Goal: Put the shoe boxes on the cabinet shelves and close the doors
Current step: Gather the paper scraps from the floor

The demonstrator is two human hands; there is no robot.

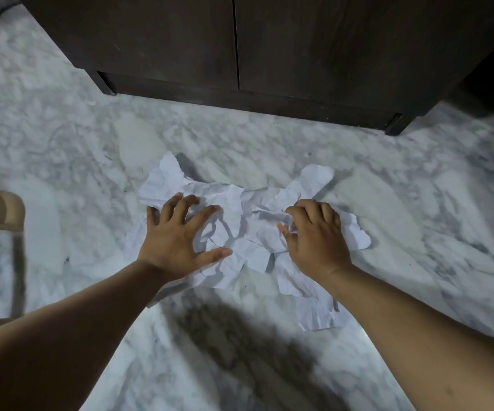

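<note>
A dark wooden cabinet stands at the top of the view, both of its doors closed along a centre seam. No shoe box is in view. Crumpled white paper lies spread on the marble floor in front of it. My left hand lies on the paper's left part with its fingers spread and bent, fingertips touching the sheet. My right hand is on the right part, its fingers curled into the paper and bunching it.
Grey-white marble floor surrounds the paper. A tan object sits at the left edge, only partly visible. The cabinet's short feet stand on the floor at its corners.
</note>
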